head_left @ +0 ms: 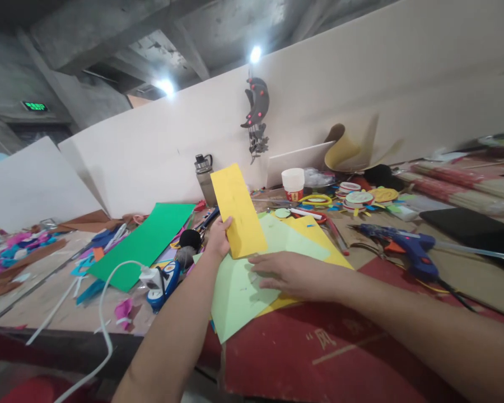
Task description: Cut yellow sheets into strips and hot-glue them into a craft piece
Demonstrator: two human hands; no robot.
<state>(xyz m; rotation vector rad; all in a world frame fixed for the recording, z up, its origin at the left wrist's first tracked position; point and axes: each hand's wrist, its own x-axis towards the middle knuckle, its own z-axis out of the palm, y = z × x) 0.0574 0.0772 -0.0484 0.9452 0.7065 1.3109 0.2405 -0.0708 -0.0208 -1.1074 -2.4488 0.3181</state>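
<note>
My left hand (219, 238) grips the lower edge of a yellow strip of paper (238, 209) and holds it upright above the table. My right hand (292, 273) lies flat, fingers stretched out, on a pale green sheet (239, 291) that rests over a yellow sheet (315, 232). Both sheets lie on a red mat (319, 352) at the table's near edge.
A large green sheet (145, 243) lies to the left, next to a white cable (103, 313) and a blue tool (163, 282). A blue glue gun (407, 249) lies to the right. A bottle (204, 176), a white cup (293, 183), paper discs and scraps crowd the back, before white boards.
</note>
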